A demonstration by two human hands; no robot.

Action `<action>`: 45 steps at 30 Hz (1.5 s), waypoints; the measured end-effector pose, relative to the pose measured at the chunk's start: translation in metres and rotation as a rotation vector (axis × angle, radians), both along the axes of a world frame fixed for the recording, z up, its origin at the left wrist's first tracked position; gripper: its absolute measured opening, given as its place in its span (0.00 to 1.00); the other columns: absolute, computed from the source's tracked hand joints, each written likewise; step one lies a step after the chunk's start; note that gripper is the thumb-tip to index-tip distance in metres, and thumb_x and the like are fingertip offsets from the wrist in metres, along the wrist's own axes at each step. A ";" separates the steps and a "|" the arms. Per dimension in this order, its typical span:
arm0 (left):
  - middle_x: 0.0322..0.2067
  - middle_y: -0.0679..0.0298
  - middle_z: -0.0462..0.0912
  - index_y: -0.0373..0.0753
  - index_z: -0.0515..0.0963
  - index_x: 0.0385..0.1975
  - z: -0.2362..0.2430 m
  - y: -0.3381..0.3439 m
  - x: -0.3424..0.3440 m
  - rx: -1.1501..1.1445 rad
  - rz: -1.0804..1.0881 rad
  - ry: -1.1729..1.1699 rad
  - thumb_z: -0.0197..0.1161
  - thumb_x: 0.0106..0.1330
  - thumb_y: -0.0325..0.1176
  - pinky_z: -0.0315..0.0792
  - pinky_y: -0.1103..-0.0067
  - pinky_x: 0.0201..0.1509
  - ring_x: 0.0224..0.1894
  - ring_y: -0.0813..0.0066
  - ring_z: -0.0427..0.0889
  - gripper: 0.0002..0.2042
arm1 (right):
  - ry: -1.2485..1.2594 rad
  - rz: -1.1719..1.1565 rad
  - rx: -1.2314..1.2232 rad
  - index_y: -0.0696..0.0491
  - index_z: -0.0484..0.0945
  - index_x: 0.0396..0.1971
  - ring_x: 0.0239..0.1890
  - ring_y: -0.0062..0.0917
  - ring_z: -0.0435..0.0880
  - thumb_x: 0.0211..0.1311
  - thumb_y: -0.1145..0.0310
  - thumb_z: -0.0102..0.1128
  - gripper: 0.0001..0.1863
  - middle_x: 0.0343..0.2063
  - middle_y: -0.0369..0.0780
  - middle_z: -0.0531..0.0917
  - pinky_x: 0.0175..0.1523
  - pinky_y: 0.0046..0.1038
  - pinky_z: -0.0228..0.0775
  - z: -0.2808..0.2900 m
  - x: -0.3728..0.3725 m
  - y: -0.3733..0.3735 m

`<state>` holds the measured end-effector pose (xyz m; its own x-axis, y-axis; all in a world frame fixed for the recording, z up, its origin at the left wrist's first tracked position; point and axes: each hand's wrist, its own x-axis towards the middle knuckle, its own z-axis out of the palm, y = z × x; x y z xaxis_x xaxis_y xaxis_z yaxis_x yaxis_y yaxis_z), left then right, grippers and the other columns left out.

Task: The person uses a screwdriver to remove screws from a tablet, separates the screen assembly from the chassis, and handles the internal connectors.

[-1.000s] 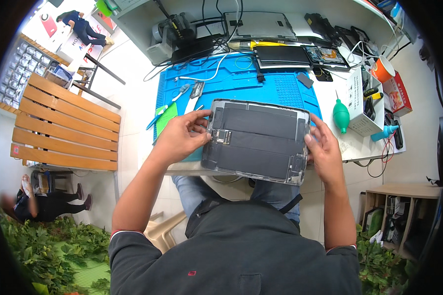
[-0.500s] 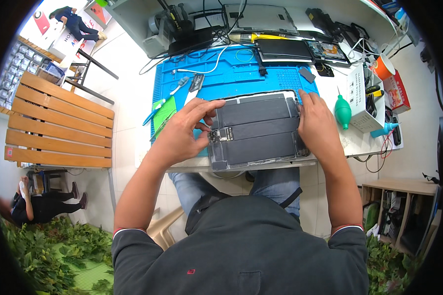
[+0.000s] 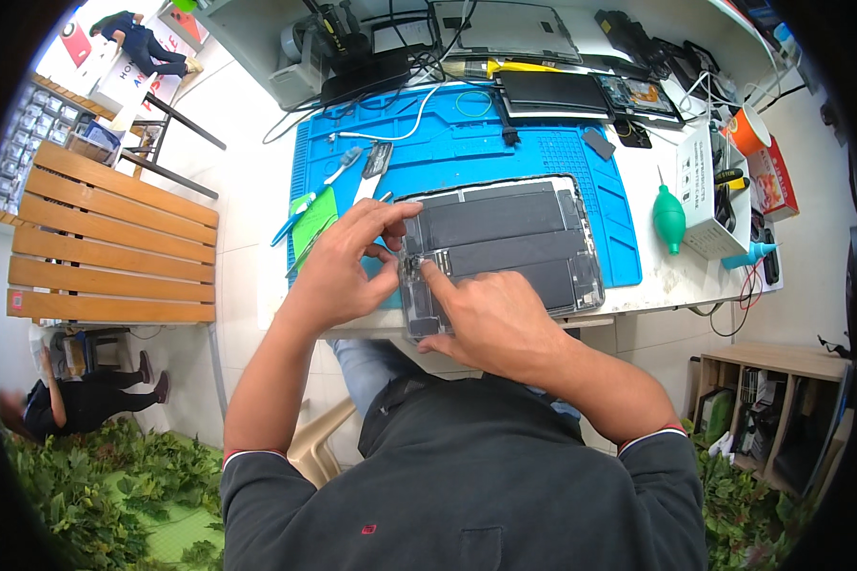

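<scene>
An opened tablet [image 3: 505, 224], its long dark batteries exposed, lies slightly tilted at the front of the blue mat. My left hand [image 3: 343, 262] is at its left edge, fingers curled, with the index fingertip on the far left corner and the thumb low beside the edge. Across the tablet's near left part reaches my right hand [image 3: 495, 319]. Its index fingertip presses at the small circuit board [image 3: 441, 259], the thumb is stretched out by the near edge, and the other fingers are folded under. The spot beneath that fingertip is hidden.
Left of the tablet on the blue mat [image 3: 505, 157] are a brush [image 3: 345, 164] and a green card [image 3: 316, 217]. A green air blower [image 3: 667, 219] and a white box [image 3: 709, 195] stand at the right. Behind lie another opened device [image 3: 638, 95] and tangled cables [image 3: 428, 67].
My right hand has left the tablet's right edge and moved left, its index finger now on the circuit board. My left hand has stayed at the left edge.
</scene>
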<state>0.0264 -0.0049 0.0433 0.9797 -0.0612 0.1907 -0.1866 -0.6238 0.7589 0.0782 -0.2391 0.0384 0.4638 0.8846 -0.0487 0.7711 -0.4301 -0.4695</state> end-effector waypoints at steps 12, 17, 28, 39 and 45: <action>0.46 0.64 0.80 0.46 0.80 0.71 -0.002 -0.010 0.018 -0.048 -0.103 0.100 0.64 0.59 0.10 0.89 0.77 0.52 0.46 0.74 0.84 0.37 | -0.178 0.006 0.086 0.67 0.77 0.69 0.28 0.35 0.92 0.60 0.56 0.79 0.42 0.24 0.42 0.89 0.36 0.35 0.84 -0.013 -0.013 -0.004; 0.46 0.64 0.80 0.46 0.79 0.72 -0.002 -0.014 0.017 0.009 -0.087 0.095 0.64 0.59 0.09 0.90 0.77 0.53 0.46 0.74 0.84 0.38 | -0.189 0.003 0.128 0.67 0.79 0.68 0.27 0.34 0.92 0.61 0.61 0.74 0.38 0.24 0.42 0.89 0.34 0.35 0.84 -0.019 -0.012 -0.004; 0.47 0.60 0.80 0.46 0.77 0.70 0.012 -0.026 0.013 0.442 -0.259 -0.017 0.68 0.64 0.18 0.86 0.67 0.48 0.47 0.59 0.88 0.32 | -0.280 0.020 0.095 0.70 0.76 0.67 0.23 0.34 0.88 0.60 0.65 0.71 0.38 0.22 0.40 0.86 0.32 0.36 0.81 -0.029 -0.015 0.001; 0.45 0.60 0.79 0.41 0.79 0.61 0.031 -0.021 0.047 0.360 -0.318 0.302 0.70 0.62 0.14 0.87 0.71 0.50 0.43 0.63 0.86 0.27 | -0.256 0.028 0.106 0.71 0.76 0.66 0.22 0.34 0.89 0.60 0.70 0.66 0.35 0.20 0.41 0.86 0.30 0.35 0.82 -0.025 -0.013 0.000; 0.45 0.61 0.78 0.39 0.80 0.58 0.029 -0.014 0.064 0.264 -0.328 0.448 0.75 0.56 0.14 0.87 0.73 0.51 0.44 0.67 0.84 0.28 | -0.247 0.029 0.086 0.72 0.75 0.67 0.23 0.34 0.90 0.60 0.69 0.66 0.36 0.20 0.41 0.86 0.30 0.36 0.82 -0.024 -0.013 0.001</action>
